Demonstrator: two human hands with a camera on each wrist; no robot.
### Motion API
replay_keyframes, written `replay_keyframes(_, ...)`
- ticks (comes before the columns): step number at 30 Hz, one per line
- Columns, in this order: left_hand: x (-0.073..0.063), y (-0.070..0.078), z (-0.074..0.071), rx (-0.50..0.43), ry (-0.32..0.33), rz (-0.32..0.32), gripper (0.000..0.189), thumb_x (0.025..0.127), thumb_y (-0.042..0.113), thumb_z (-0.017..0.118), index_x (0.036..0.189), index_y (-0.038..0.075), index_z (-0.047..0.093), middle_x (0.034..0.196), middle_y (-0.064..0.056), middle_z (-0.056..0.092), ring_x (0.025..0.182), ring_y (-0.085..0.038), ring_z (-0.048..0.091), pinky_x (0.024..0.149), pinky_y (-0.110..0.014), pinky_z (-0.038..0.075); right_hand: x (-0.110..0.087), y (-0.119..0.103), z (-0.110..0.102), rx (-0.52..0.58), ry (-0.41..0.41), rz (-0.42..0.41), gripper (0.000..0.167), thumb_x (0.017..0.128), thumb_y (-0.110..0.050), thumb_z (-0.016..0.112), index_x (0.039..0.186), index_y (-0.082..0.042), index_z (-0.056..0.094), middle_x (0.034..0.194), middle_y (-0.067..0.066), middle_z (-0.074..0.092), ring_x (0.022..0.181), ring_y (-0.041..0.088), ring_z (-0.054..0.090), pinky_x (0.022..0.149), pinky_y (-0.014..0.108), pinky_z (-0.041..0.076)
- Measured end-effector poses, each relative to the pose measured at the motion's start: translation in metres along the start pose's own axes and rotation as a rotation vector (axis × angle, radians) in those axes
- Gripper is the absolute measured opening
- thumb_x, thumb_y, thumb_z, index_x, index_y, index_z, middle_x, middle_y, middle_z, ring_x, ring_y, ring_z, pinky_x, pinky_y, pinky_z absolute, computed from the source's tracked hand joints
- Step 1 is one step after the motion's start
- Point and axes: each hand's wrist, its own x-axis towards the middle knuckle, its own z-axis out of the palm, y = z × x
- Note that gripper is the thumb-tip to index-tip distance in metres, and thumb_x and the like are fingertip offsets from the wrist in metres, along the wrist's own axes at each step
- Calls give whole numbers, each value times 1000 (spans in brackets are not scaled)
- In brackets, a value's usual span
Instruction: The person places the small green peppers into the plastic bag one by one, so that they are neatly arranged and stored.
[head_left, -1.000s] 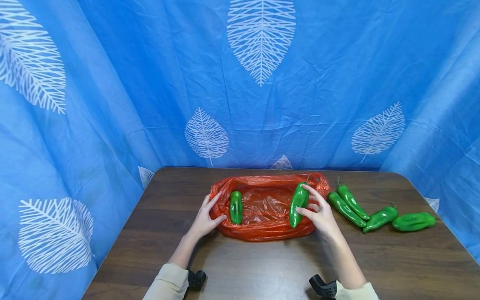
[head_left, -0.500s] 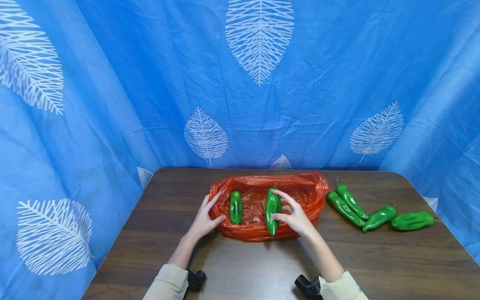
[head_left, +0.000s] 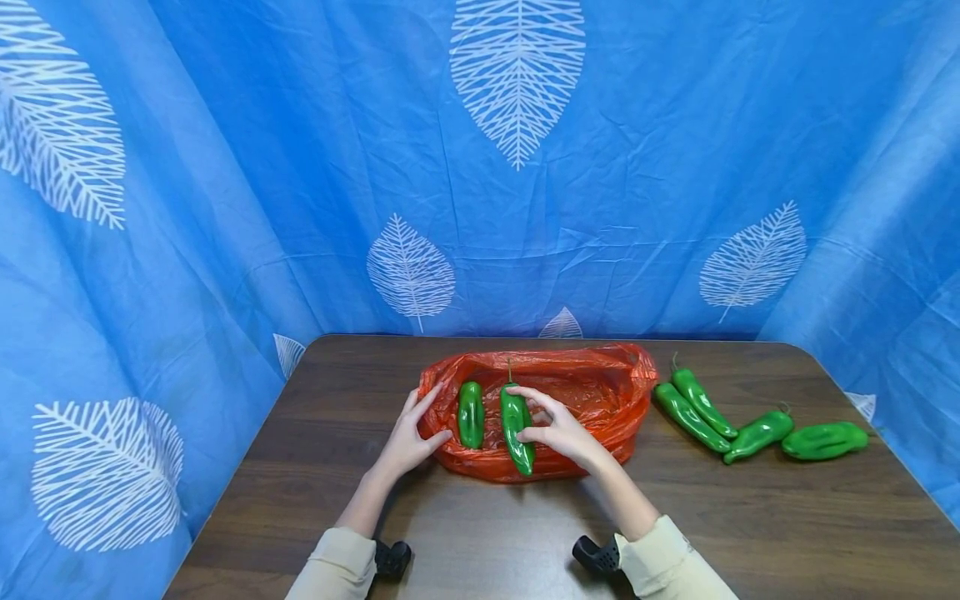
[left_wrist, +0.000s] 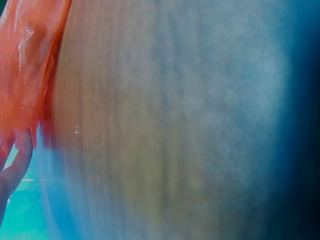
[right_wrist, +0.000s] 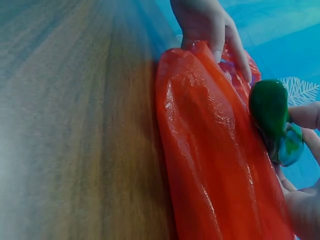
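Observation:
A red plastic bag lies on the table with its mouth spread wide. My left hand holds its left end, thumb and forefinger over the rim; the left wrist view catches one finger at the bag's edge. Inside, near that hand, lies a green pepper. My right hand grips another green pepper between thumb and fingers, stem pointing away, over the bag's near rim. From the right wrist view, this pepper is above the bag's side.
To the right of the bag, several more green peppers lie on the wooden table: two long ones side by side, a curved one and a thicker one. A blue curtain with white leaves hangs behind the table.
My right hand has carried the pepper leftward, from the bag's right end to beside the pepper lying inside. My left hand has stayed at the bag's left end.

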Motion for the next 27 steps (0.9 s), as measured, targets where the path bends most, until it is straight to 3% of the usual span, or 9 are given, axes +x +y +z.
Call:
replay_keyframes(8,-1,2,0,11,6,2,72,73,10,74,138,11,42,135,-19,34,125,-39,34,97,-55,35,12,0,3,-35,-85,25,61,76,-8,67,133,-18,47,108,16,52,85,23,55,70,33,49)
replay_keyframes(14,-2,1,1,18,4,-7,72,74,11,74,138,12,42,136,-19,34,125,-39,34,97,-56,35,20,3,1,57,-132,50,60,75,-4,64,132,-8,46,106,19,51,85,21,53,68,31,49)
replay_keyframes(27,0,1,0,20,0,3,72,73,11,74,138,11,42,136,-19,34,126,-38,34,98,-55,34,43,19,-1,112,-109,133,57,78,-3,61,133,-10,46,99,15,50,81,19,52,65,29,50)
